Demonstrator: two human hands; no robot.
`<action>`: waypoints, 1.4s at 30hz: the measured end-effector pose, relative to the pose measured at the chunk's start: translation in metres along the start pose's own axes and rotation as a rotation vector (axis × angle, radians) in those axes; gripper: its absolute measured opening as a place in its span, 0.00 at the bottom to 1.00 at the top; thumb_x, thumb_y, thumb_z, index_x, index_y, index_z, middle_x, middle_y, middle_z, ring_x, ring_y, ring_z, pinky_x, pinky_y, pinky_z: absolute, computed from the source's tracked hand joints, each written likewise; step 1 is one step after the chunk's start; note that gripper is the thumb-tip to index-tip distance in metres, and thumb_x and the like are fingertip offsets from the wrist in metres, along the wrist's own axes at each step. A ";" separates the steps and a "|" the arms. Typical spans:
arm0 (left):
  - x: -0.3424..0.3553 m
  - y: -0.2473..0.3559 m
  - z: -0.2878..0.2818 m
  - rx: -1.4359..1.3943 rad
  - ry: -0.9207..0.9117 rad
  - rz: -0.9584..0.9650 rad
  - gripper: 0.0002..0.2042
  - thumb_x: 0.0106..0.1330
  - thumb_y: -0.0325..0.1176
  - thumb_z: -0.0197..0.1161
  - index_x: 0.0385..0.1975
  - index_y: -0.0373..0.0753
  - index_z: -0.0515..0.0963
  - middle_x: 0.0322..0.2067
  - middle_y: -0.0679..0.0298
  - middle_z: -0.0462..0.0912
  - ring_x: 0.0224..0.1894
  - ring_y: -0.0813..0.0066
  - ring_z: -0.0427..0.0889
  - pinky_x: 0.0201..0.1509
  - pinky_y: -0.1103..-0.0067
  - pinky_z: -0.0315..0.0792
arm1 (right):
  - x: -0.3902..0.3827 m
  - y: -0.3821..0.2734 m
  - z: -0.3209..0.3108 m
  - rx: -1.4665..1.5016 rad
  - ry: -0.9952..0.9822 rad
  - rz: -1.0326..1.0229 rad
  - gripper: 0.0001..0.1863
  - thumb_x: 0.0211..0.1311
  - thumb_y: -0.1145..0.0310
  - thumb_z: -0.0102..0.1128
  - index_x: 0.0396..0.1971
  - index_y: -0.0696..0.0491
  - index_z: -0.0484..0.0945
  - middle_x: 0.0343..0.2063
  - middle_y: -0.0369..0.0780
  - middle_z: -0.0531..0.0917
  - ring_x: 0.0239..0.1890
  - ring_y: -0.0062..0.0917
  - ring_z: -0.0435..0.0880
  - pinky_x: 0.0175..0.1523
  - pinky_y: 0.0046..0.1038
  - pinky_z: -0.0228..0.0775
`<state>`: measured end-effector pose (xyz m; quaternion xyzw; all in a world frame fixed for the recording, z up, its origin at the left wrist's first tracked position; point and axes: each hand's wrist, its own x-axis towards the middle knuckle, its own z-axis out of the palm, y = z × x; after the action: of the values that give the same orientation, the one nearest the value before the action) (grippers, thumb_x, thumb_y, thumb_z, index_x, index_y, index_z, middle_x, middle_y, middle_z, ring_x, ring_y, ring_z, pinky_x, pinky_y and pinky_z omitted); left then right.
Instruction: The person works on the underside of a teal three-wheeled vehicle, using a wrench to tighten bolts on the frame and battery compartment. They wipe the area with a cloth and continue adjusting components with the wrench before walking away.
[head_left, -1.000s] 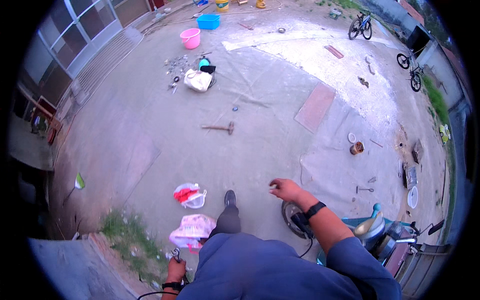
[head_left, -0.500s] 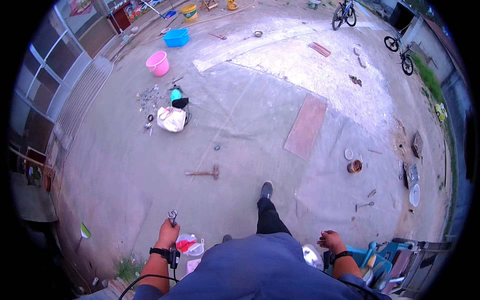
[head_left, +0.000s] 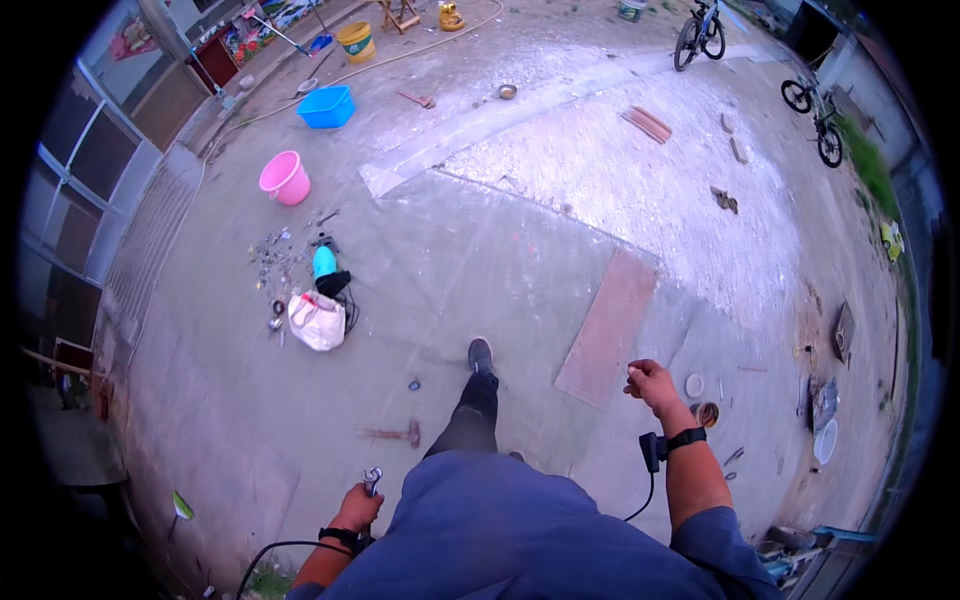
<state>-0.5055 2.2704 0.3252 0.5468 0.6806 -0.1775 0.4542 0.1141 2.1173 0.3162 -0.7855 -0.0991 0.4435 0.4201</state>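
Observation:
At the lower left, my left hand (head_left: pixel 356 507) is closed round a metal wrench (head_left: pixel 372 479), whose shiny jaw end sticks up past the fingers. My right hand (head_left: pixel 652 386) is raised in front of me with its fingers curled together. A small pale spot shows at its fingertips, too small to name. Near my left hand, a hammer (head_left: pixel 412 434) with a wooden handle lies on the ground, and a small dark round piece (head_left: pixel 414 385) lies just beyond it. Beneath my right forearm stands a rusty brown can (head_left: pixel 706 413), partly hidden, with a pale round lid (head_left: pixel 694 385) beside it.
A reddish board (head_left: pixel 610 330) lies ahead. To the left are a white bag (head_left: pixel 318 322), a turquoise object (head_left: pixel 324 262), scattered small parts (head_left: pixel 278 258), a pink bucket (head_left: pixel 286 180) and a blue tub (head_left: pixel 327 107). A white basin (head_left: pixel 825 441) is at the right; bicycles (head_left: pixel 700 35) stand farther off.
I have stepped forward, so the ground things now sit nearer. My right hand has risen and swung forward; my left hand, still holding the wrench, sits lower in view.

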 end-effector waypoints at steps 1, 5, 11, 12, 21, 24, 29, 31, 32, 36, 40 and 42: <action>0.023 0.024 -0.007 0.020 -0.008 0.003 0.16 0.60 0.37 0.63 0.39 0.29 0.74 0.31 0.49 0.83 0.30 0.58 0.85 0.36 0.67 0.78 | 0.029 0.002 -0.002 -0.031 -0.032 -0.027 0.18 0.65 0.64 0.58 0.49 0.61 0.75 0.33 0.41 0.82 0.29 0.26 0.85 0.31 0.25 0.75; 0.138 0.125 -0.050 0.119 0.042 0.152 0.18 0.59 0.39 0.63 0.41 0.30 0.75 0.37 0.45 0.83 0.42 0.48 0.83 0.47 0.63 0.76 | 0.091 -0.043 -0.009 -0.109 -0.016 0.149 0.19 0.67 0.62 0.58 0.51 0.59 0.74 0.33 0.42 0.81 0.32 0.30 0.86 0.36 0.27 0.78; 0.224 0.352 -0.158 0.073 0.151 0.241 0.18 0.60 0.40 0.63 0.41 0.31 0.76 0.39 0.44 0.82 0.46 0.46 0.81 0.51 0.61 0.73 | 0.153 -0.104 -0.048 0.053 0.109 0.398 0.21 0.68 0.61 0.56 0.54 0.58 0.71 0.39 0.45 0.81 0.35 0.34 0.86 0.40 0.34 0.79; 0.241 0.381 -0.172 0.053 0.169 0.253 0.18 0.60 0.40 0.63 0.41 0.31 0.76 0.39 0.44 0.82 0.46 0.46 0.81 0.51 0.61 0.73 | 0.169 -0.117 -0.052 0.070 0.117 0.413 0.21 0.68 0.61 0.56 0.54 0.58 0.71 0.40 0.45 0.80 0.35 0.35 0.86 0.40 0.34 0.79; 0.378 0.542 -0.206 -0.024 0.254 0.174 0.18 0.60 0.40 0.62 0.41 0.31 0.75 0.37 0.45 0.83 0.43 0.48 0.82 0.48 0.62 0.75 | 0.443 -0.256 -0.096 0.067 0.104 0.394 0.19 0.67 0.61 0.57 0.52 0.58 0.71 0.39 0.45 0.81 0.35 0.37 0.86 0.36 0.36 0.80; 0.373 0.590 -0.218 -0.100 0.189 0.095 0.17 0.60 0.40 0.63 0.40 0.31 0.75 0.33 0.47 0.83 0.38 0.50 0.83 0.43 0.64 0.76 | 0.545 -0.357 -0.093 0.017 0.057 0.290 0.19 0.66 0.62 0.57 0.50 0.59 0.73 0.36 0.45 0.81 0.33 0.35 0.87 0.34 0.32 0.80; 0.371 0.697 -0.254 -0.209 0.087 -0.060 0.14 0.61 0.37 0.63 0.36 0.31 0.74 0.26 0.53 0.82 0.23 0.63 0.83 0.29 0.70 0.77 | 0.692 -0.529 -0.044 -0.072 -0.067 0.098 0.19 0.66 0.64 0.57 0.51 0.60 0.73 0.34 0.42 0.81 0.31 0.31 0.86 0.35 0.28 0.80; 0.396 0.739 -0.276 -0.172 0.060 -0.065 0.14 0.61 0.37 0.62 0.35 0.31 0.73 0.24 0.55 0.82 0.21 0.66 0.82 0.27 0.71 0.77 | 0.740 -0.586 -0.016 -0.058 -0.093 0.051 0.18 0.66 0.64 0.58 0.50 0.60 0.74 0.33 0.42 0.81 0.30 0.29 0.85 0.34 0.28 0.79; 0.418 0.759 -0.288 -0.164 0.061 -0.048 0.14 0.61 0.37 0.62 0.35 0.31 0.73 0.24 0.55 0.81 0.21 0.66 0.82 0.27 0.71 0.77 | 0.762 -0.611 -0.007 -0.061 -0.097 0.036 0.18 0.66 0.64 0.58 0.49 0.60 0.74 0.32 0.42 0.81 0.30 0.29 0.85 0.34 0.28 0.79; 0.519 0.849 -0.357 -0.076 0.092 0.030 0.16 0.60 0.39 0.63 0.37 0.30 0.74 0.29 0.49 0.83 0.29 0.55 0.84 0.35 0.65 0.77 | 0.845 -0.657 0.024 -0.193 -0.120 0.046 0.19 0.66 0.63 0.59 0.50 0.61 0.73 0.35 0.44 0.81 0.31 0.32 0.86 0.34 0.29 0.79; 0.632 0.928 -0.436 -0.103 0.186 0.129 0.19 0.60 0.42 0.63 0.39 0.30 0.75 0.36 0.43 0.82 0.43 0.43 0.81 0.47 0.60 0.74 | 0.896 -0.710 0.035 -0.094 -0.048 0.201 0.20 0.66 0.62 0.59 0.51 0.60 0.73 0.37 0.47 0.81 0.33 0.36 0.87 0.33 0.30 0.79; 0.671 0.976 -0.480 -0.120 0.248 0.138 0.18 0.60 0.42 0.63 0.39 0.31 0.75 0.36 0.44 0.83 0.42 0.44 0.82 0.48 0.60 0.74 | 0.922 -0.739 0.038 -0.131 -0.051 0.264 0.22 0.66 0.62 0.58 0.53 0.60 0.71 0.39 0.48 0.81 0.33 0.38 0.87 0.34 0.32 0.80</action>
<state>0.1816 3.3468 0.2809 0.5817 0.7019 -0.0359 0.4095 0.7865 3.0899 0.2936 -0.8059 -0.0345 0.5073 0.3034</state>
